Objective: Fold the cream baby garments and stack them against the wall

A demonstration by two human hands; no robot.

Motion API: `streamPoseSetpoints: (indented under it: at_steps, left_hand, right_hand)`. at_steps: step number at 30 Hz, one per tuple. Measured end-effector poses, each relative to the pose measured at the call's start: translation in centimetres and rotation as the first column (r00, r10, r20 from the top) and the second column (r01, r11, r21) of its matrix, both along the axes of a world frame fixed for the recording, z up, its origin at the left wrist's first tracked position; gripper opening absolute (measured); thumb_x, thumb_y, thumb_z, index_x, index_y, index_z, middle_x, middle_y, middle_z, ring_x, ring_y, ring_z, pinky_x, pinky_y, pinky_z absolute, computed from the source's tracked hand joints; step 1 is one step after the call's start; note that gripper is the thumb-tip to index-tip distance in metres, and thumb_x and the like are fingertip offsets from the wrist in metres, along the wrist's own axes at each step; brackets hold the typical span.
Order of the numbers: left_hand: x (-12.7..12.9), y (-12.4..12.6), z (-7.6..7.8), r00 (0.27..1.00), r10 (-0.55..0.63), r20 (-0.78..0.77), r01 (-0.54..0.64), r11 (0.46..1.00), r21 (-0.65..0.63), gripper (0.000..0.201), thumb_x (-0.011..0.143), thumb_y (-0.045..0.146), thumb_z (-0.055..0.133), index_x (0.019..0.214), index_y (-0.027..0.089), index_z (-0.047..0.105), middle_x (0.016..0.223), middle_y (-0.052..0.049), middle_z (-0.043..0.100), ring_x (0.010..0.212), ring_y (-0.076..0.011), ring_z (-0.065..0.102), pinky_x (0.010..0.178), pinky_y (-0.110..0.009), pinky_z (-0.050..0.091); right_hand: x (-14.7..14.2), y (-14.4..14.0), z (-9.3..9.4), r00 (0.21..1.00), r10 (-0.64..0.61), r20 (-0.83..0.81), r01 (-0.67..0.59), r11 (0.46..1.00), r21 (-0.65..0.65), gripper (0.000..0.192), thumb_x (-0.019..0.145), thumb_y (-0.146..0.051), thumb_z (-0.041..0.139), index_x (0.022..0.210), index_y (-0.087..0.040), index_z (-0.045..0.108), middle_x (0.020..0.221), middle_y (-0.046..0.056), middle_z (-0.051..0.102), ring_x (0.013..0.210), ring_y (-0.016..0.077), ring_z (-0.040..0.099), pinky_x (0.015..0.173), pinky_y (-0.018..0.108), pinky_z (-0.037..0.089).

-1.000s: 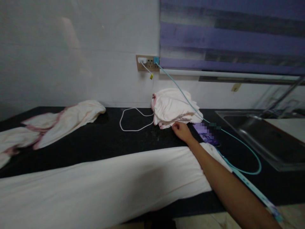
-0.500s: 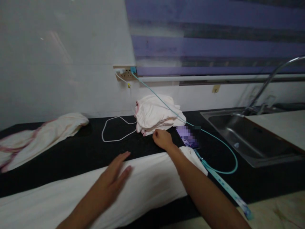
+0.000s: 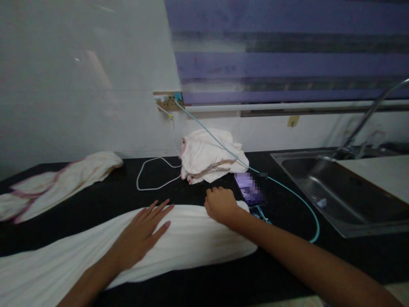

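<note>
My left hand (image 3: 142, 234): open, palm down, fingers spread, resting on the long white fabric strip (image 3: 188, 238). My right hand (image 3: 222, 204): fingers curled over the strip's far edge near its right end, back of the hand up; fingertips hidden, can't tell if it's gripping fabric. Gap between hands, both on the same strip. Strip lies across the near part of the glossy black countertop (image 3: 191, 198), creased lengthwise, running out of view at left; right forearm crosses its right end.

Past my right hand, by the wall: a folded white cloth bundle with pink edging (image 3: 212, 155), just apart from my knuckles. Right of the bundle, near my right wrist: a flat purple-screened phone (image 3: 251, 187), partly blurred out. A thin teal cable (image 3: 318, 226) runs from the beige wall socket (image 3: 171, 102) over the bundle, then curves right of the phone. A loop of white cable (image 3: 137, 182) sits left of the bundle. Far left: a rumpled cream cloth with pink trim (image 3: 83, 175), apart from the strip. Right side: a stainless steel sink (image 3: 367, 228) with a curved metal faucet (image 3: 367, 117). Purple striped blind (image 3: 287, 68) above.
</note>
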State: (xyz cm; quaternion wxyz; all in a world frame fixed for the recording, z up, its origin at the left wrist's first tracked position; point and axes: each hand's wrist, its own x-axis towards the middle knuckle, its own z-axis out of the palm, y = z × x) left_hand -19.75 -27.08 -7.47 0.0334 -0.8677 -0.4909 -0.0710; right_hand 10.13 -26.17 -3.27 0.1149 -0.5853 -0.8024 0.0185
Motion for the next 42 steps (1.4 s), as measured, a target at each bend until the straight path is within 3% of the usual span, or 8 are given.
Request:
streamPoseSetpoints:
  at_steps: [13,18,21,25,29,32,36,42]
  left_hand:
    - [-0.1,1.6,0.6,0.999,-0.032,-0.017,0.032,0.999,-0.010,0.059,0.102,0.052,0.044,0.158,0.036,0.036,0.164,-0.002,0.037,0.154,-0.0310,0.030,0.124,-0.060,0.025]
    - [6.0,-3.8,2.4,0.980,-0.112,0.167,0.096,0.990,0.102,0.065,0.094,0.054,0.058,0.153,0.028,0.046,0.158,-0.008,0.049,0.144,-0.0325,0.047,0.120,-0.054,0.041]
    - [11.9,-9.1,0.8,0.948,-0.186,0.259,0.155,0.979,0.136,0.078,0.083,0.060,0.069,0.153,0.034,0.045,0.149,-0.010,0.058,0.129,-0.0353,0.061,0.107,-0.050,0.055]
    - [17.9,-13.2,-3.9,0.915,-0.235,0.329,0.180,0.965,0.191,0.125,0.068,0.072,0.075,0.166,0.025,0.013,0.151,-0.021,0.053,0.128,-0.0448,0.060,0.100,-0.058,0.057]
    - [19.9,-13.2,-5.1,0.875,-0.046,0.483,-0.028,0.989,0.145,0.103,0.084,0.053,0.066,0.165,0.023,0.010,0.159,-0.022,0.041,0.141,-0.0429,0.048,0.103,-0.061,0.054]
    - [19.9,-12.2,-3.1,0.772,0.097,0.628,-0.134,0.991,0.012,0.065,0.094,0.036,0.051,0.156,0.025,0.034,0.149,-0.019,0.054,0.137,-0.0356,0.054,0.106,-0.059,0.051]
    - [20.2,-11.3,0.3,0.542,0.302,0.784,-0.204,0.952,-0.226,0.045,0.086,0.037,0.059,0.128,0.023,0.056,0.126,-0.016,0.068,0.116,-0.0334,0.067,0.100,-0.053,0.055]
    - [20.6,-10.5,2.3,0.055,0.594,0.803,-0.007,0.804,-0.594,0.058,0.066,0.050,0.079,0.112,0.020,0.060,0.103,-0.011,0.075,0.094,-0.0309,0.074,0.084,-0.042,0.060]
  right_hand:
    - [7.5,-2.6,2.0,0.995,0.087,-0.039,-0.094,0.958,-0.270,0.055,0.079,-0.059,0.075,0.113,-0.016,0.070,0.110,0.018,0.073,0.097,0.0326,0.070,0.076,0.036,0.051]
    - [7.9,-2.6,2.3,0.976,0.174,-0.128,-0.204,0.938,-0.280,0.027,0.082,-0.040,0.074,0.095,-0.017,0.074,0.103,0.014,0.075,0.096,0.0277,0.069,0.074,0.031,0.046]
    - [7.4,-2.2,2.1,0.937,0.128,-0.326,-0.217,0.943,-0.252,0.014,0.084,-0.031,0.069,0.082,-0.017,0.072,0.092,0.010,0.075,0.087,0.0224,0.067,0.071,0.028,0.043]
    - [6.8,-1.6,1.2,0.763,-0.096,-0.640,-0.209,0.900,-0.383,0.015,0.079,-0.029,0.076,0.088,-0.017,0.070,0.089,0.004,0.072,0.077,0.0157,0.062,0.063,0.024,0.042]
    - [6.5,-1.1,1.2,0.355,-0.476,-0.804,-0.368,0.720,-0.589,0.026,0.090,-0.043,0.066,0.088,-0.018,0.061,0.076,0.001,0.066,0.061,0.0127,0.058,0.055,0.022,0.044]
    - [6.0,-1.4,1.7,0.035,-0.655,-0.755,-0.611,0.584,-0.534,0.029,0.097,-0.047,0.051,0.094,-0.019,0.055,0.082,0.004,0.068,0.063,0.0156,0.066,0.058,0.027,0.053]
    - [4.1,-2.2,1.1,-0.179,-0.654,-0.735,-0.651,0.639,-0.410,0.022,0.082,-0.021,0.064,0.101,-0.018,0.054,0.094,0.008,0.072,0.078,0.0185,0.073,0.065,0.028,0.057]
    - [1.7,-3.0,-1.6,-0.083,-0.482,-0.872,-0.479,0.787,-0.389,0.037,0.054,-0.003,0.069,0.084,-0.020,0.055,0.073,-0.006,0.062,0.060,0.0113,0.062,0.059,0.023,0.052]
